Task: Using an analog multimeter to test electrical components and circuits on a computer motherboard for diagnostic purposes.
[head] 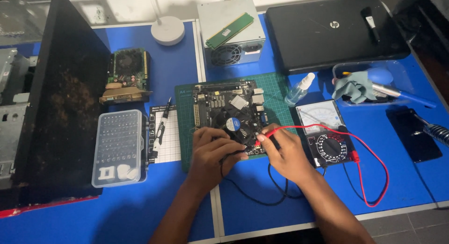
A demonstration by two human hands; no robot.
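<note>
- Hands first: the left hand (211,153) rests on the near edge of the motherboard (230,115), fingers curled together over a black lead (262,197) — the probe itself is hidden under them.
- Right hand (285,153), fingers pinched on the red probe (271,130), its tip at the board's near right corner.
- Red lead (374,164) loops over the blue table (117,211) to the analog multimeter (327,134), just right of the hand.
- Motherboard lies on a green cutting mat (278,92).
- Left of it — a screwdriver (160,129) and a clear bit case (119,148).
- Farther back: spray bottle (299,89), graphics card (127,75), power supply (231,33) with a memory stick (230,31) on top, closed black laptop (327,31).
</note>
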